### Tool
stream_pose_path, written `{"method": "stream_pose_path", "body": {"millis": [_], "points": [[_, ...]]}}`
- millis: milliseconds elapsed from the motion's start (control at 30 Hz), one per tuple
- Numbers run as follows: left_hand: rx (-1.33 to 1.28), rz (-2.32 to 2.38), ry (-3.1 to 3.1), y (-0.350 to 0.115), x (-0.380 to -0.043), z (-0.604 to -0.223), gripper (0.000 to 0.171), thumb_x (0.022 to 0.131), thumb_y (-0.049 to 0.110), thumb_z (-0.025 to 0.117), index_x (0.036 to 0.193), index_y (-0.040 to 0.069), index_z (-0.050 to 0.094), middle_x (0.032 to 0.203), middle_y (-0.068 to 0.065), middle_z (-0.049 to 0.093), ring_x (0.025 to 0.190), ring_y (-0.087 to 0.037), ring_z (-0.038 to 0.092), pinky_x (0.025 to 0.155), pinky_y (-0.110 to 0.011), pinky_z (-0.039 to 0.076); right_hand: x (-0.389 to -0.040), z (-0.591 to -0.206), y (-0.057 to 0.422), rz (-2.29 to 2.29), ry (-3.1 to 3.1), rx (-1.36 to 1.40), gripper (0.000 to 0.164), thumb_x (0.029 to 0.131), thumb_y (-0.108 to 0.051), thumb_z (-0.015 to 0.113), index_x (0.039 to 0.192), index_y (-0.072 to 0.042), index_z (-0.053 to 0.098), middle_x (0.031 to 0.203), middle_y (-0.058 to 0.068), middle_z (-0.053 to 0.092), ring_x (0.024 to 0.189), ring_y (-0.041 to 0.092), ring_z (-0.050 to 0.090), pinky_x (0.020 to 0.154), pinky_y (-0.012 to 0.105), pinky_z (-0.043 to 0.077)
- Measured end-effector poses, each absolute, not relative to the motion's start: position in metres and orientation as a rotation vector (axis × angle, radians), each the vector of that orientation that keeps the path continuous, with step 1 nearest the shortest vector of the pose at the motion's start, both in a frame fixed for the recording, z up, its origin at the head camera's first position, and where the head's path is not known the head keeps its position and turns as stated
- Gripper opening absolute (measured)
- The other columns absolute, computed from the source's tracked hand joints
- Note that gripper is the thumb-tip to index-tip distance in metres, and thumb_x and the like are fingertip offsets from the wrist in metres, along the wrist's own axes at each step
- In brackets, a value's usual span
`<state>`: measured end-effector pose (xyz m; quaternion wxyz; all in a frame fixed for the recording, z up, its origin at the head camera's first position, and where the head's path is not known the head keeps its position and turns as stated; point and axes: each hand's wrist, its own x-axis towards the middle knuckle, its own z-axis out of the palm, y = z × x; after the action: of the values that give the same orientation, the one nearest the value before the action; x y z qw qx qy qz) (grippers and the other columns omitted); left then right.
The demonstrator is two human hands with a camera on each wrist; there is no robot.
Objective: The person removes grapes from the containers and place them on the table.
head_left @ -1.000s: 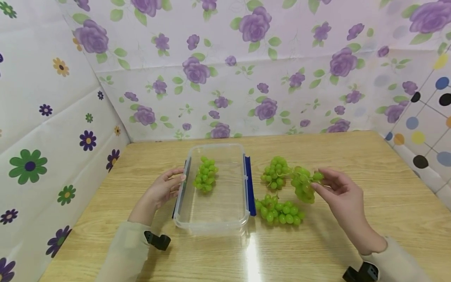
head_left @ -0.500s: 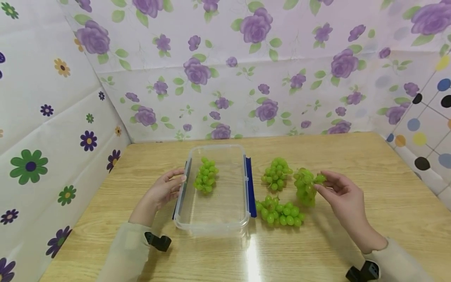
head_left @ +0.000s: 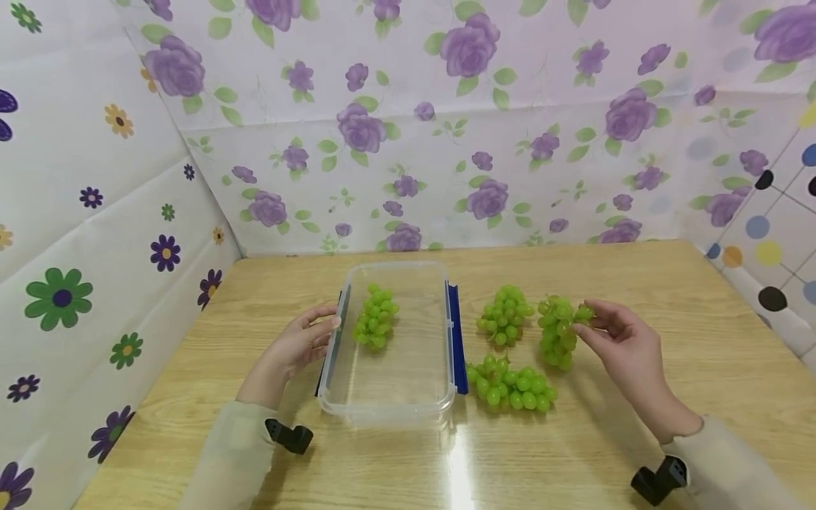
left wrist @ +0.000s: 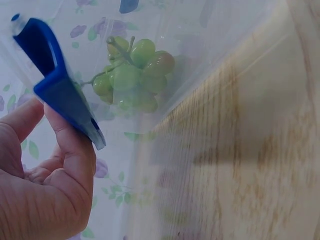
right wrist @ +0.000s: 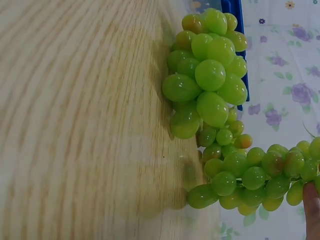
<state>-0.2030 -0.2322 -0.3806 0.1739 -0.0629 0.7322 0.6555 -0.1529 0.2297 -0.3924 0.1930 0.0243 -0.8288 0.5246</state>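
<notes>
A clear plastic food container (head_left: 385, 409) with blue side latches stands on the table, one bunch of green grapes (head_left: 376, 319) lying inside near its left wall. My left hand (head_left: 301, 341) grips the container's left side, thumb at the rim and fingers by the blue latch (left wrist: 65, 90). Right of the container, my right hand (head_left: 627, 350) pinches the stem end of another grape bunch (head_left: 557, 336). That bunch hangs downward; in the right wrist view its lowest grapes (right wrist: 202, 196) are close to the tabletop, and contact is hard to tell.
Two more grape bunches lie between the container and my right hand: one farther back (head_left: 505, 316), one nearer (head_left: 515, 388) beside the right blue latch (head_left: 457, 340). Flower-patterned sheeting (head_left: 421, 142) rises behind the wooden table (head_left: 510, 460), with patterned sheets on both sides.
The grape bunch in my right hand has drawn slightly right, apart from the rear bunch, and hangs more upright. My left hand keeps its hold on the container. The head view has shifted slightly.
</notes>
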Motion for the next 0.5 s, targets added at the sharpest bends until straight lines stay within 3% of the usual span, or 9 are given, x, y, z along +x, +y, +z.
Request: {"method": "stream_pose_path", "body": {"millis": [500], "points": [[-0.198, 1.864, 2.084, -0.232, -0.203, -0.384, 0.057, 0.097, 0.026, 0.057, 0.145, 0.007, 0.033, 0.094, 0.006, 0.051, 0.068, -0.001, 0.053, 0.061, -0.015, 0.048, -0.171, -0.398, 0.24, 1.467, -2.315, 0.054, 0.041, 0.087, -0.015, 0.07, 0.125, -0.003, 0.059, 0.096, -0.026, 0.058, 0.084, -0.007, 0.056, 0.069, 0.006, 0.047]]}}
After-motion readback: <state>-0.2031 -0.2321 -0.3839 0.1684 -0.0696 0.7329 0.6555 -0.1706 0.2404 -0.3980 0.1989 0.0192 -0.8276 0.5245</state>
